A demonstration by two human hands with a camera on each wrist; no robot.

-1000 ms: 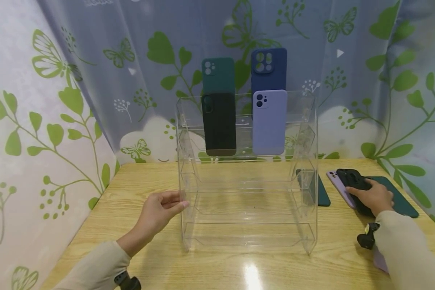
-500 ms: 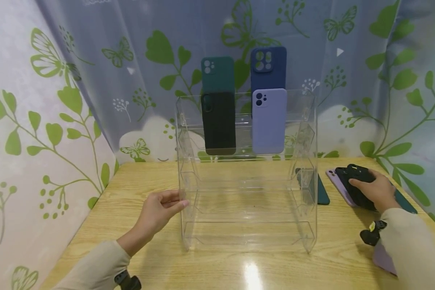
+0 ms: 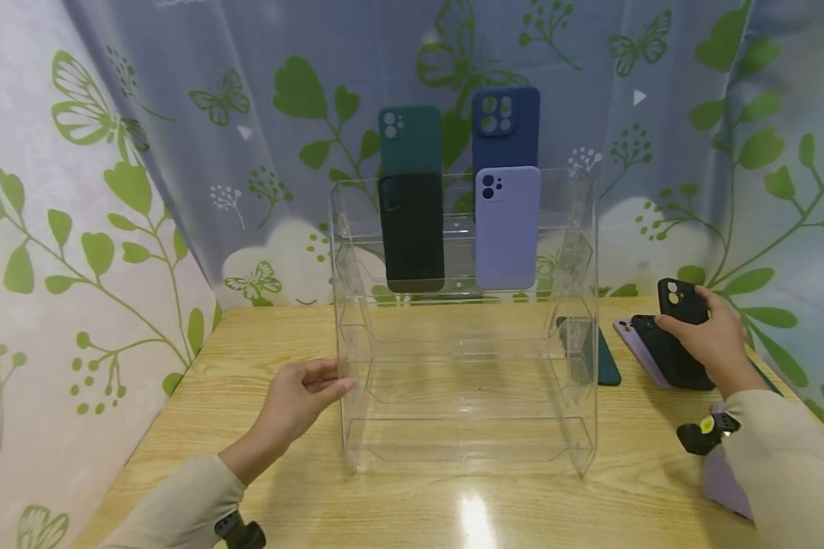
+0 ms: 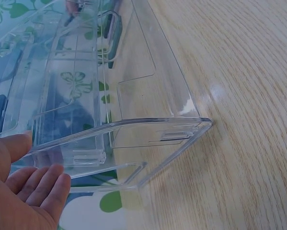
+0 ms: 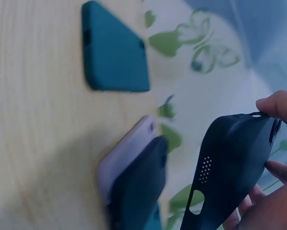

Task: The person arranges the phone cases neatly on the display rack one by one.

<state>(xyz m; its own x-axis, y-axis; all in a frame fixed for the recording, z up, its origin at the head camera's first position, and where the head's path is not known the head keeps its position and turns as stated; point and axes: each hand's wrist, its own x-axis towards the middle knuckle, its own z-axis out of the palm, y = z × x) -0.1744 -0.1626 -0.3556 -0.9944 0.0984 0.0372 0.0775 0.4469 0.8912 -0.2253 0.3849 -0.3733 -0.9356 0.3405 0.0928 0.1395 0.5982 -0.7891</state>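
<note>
My right hand [image 3: 717, 343] grips a black phone case [image 3: 683, 301], thumb on one edge and fingers on the other. In the right wrist view the held black case [image 5: 234, 163] is tilted, its end with speaker holes toward the camera. My left hand [image 3: 295, 400] pinches the left side panel of a clear acrylic display rack [image 3: 467, 442] between thumb and fingers. On the rack's upper tiers stand a teal case [image 3: 410, 137], a dark blue case [image 3: 506, 145], a black case [image 3: 413, 244] and a lavender case [image 3: 508, 236].
Right of the rack, a dark teal case [image 3: 608, 362] lies on the wooden table [image 3: 412, 511]. Beside it a purple case [image 3: 638, 354] lies partly under another black case [image 3: 680, 366]. A further purple case [image 3: 722, 488] is partly hidden by the right sleeve. A patterned curtain [image 3: 281, 152] hangs behind.
My right hand has lifted a black phone case up off the pile, tipping it upright. Another black case is left lying there. My left hand has stayed at the rack's side panel.
</note>
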